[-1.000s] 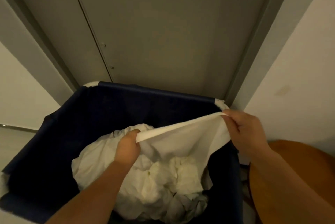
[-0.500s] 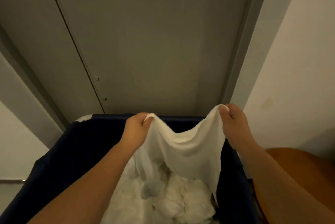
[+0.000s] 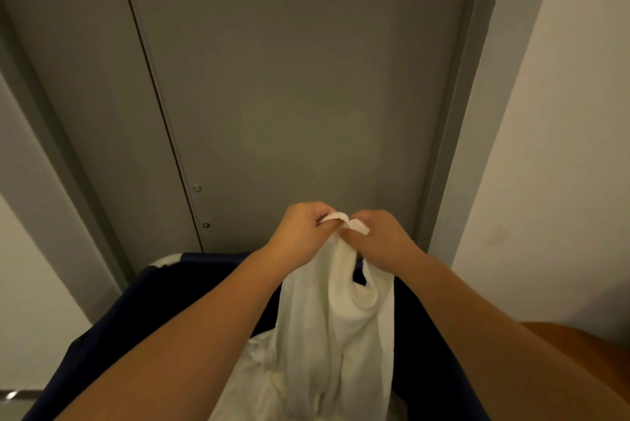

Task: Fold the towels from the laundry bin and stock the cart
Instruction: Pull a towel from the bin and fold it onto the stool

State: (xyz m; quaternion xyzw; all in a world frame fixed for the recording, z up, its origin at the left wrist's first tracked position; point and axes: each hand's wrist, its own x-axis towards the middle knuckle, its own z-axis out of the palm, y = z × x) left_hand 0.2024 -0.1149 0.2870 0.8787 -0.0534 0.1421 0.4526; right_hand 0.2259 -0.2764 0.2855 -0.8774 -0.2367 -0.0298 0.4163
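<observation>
Left hand (image 3: 300, 233): curled, pinching one top corner of the white terry towel (image 3: 334, 335).
Right hand (image 3: 378, 240): pinching the other corner, just beside the left.
Towel: doubled, hanging from both hands over the dark blue fabric laundry bin (image 3: 163, 298), towards its far right corner.
Bin contents: crumpled white linen (image 3: 252, 369) under the towel.
Behind: grey door (image 3: 289, 79) past the far edge.

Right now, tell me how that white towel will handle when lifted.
Likely floppy: the white towel hangs in loose folds below the left hand and right hand pinching its top. Probably light, since pinches alone carry it. Its tail may drag in the laundry bin.
</observation>
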